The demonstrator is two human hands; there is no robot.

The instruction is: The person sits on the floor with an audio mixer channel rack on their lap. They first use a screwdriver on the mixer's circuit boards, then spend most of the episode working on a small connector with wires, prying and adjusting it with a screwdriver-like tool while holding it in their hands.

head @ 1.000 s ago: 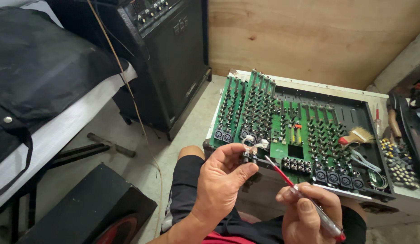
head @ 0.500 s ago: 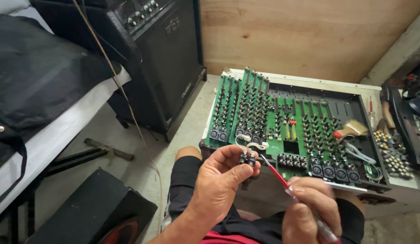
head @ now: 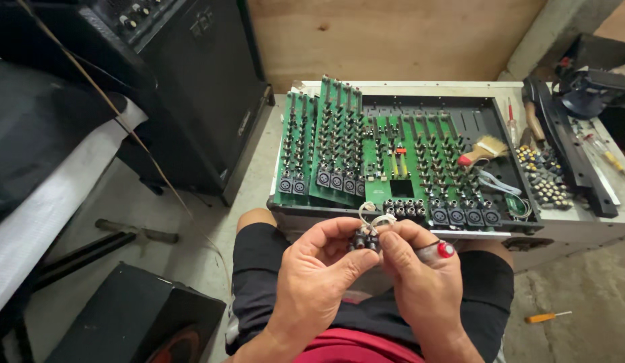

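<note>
Two hands work a small jack connector over an opened audio mixer.

One large black speaker cabinet point(head: 191, 94) stands far left; the opened mixer chassis point(head: 561, 232) fills the middle, its green circuit boards point(head: 339, 144) partly lifted out at the left and knobs point(head: 544, 178) heaped at the right, so disassembly looks well along and reassembly not begun. A brush point(head: 484, 149) lies on the boards; an orange screwdriver point(head: 546, 315) lies on the floor, near right. Near, above the knees, the left hand point(head: 319, 275) and right hand point(head: 423, 282) pinch the small jack connector point(head: 365, 236) between fingertips, white wires looping off it; the right also clasps a red-capped tool point(head: 439, 251). Nothing blocks them.
</note>
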